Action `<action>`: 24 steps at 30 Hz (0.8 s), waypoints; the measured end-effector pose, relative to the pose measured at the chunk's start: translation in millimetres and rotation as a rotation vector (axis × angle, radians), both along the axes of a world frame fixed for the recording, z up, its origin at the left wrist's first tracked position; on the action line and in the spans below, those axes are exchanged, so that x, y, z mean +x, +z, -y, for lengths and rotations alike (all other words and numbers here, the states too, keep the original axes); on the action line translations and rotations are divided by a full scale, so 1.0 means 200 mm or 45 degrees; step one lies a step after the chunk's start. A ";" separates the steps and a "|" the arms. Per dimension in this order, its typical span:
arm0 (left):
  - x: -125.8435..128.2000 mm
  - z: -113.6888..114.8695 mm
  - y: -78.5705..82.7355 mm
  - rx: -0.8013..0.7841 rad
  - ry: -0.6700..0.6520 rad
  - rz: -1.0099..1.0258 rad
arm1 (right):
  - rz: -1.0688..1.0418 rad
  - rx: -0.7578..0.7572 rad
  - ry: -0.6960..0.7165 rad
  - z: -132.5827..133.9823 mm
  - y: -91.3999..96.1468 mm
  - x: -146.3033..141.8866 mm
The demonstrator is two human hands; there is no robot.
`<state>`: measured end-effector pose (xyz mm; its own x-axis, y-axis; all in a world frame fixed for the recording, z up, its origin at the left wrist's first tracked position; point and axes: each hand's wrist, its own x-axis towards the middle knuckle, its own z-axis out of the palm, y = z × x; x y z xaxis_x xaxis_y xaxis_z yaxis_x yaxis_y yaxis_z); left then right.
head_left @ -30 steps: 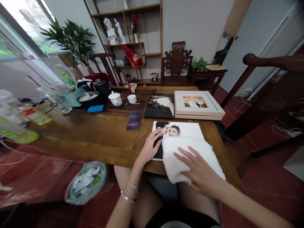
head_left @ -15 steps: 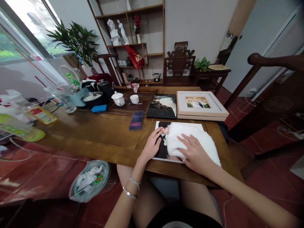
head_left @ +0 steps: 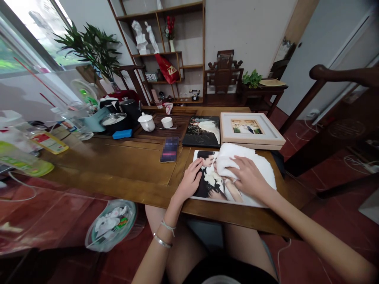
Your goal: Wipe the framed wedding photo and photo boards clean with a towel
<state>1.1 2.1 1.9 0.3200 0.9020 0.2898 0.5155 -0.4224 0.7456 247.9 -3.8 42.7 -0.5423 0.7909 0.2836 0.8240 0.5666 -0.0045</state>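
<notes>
Towel (head_left: 251,163) under right hand (head_left: 247,179), on photo (head_left: 211,179); left hand (head_left: 188,183) beside.

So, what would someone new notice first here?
The big wedding photo at the table edge nearest the person, with the right hand pressing a white towel onto it and the left hand flat on its left side. Just behind lie a framed photo and a dark print.
</notes>
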 end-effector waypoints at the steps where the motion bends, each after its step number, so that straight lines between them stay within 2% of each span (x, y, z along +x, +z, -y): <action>1: 0.00 0.00 0.00 -0.008 0.001 0.003 | 0.015 -0.010 0.016 0.04 0.00 -0.03; 5: 0.00 -0.01 -0.01 -0.030 0.009 0.001 | -0.003 -0.095 0.236 0.28 -0.01 -0.16; 7: 0.00 -0.01 -0.02 -0.031 0.008 -0.005 | -0.033 -0.141 0.341 0.35 -0.01 -0.18; 10: 0.00 -0.02 -0.02 -0.013 -0.004 0.000 | -0.080 -0.167 0.319 0.30 0.01 -0.13; 15: 0.00 -0.01 -0.01 0.040 -0.017 0.027 | -0.109 0.007 -0.007 0.06 -0.02 0.04; 17: 0.00 -0.01 0.00 0.031 -0.003 0.023 | -0.089 0.061 -0.071 0.01 -0.05 0.07; 20: 0.00 -0.01 -0.01 0.018 0.010 0.016 | -0.055 0.097 -0.074 0.03 -0.07 0.06; 24: 0.00 -0.01 -0.01 0.038 0.005 0.016 | -0.054 0.059 0.015 0.19 -0.05 -0.03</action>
<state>1.4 5.0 -0.8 0.3128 0.8940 0.3208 0.5076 -0.4428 0.7391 241.2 -41.3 31.9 -0.5382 0.7700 0.3428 0.8170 0.5766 -0.0124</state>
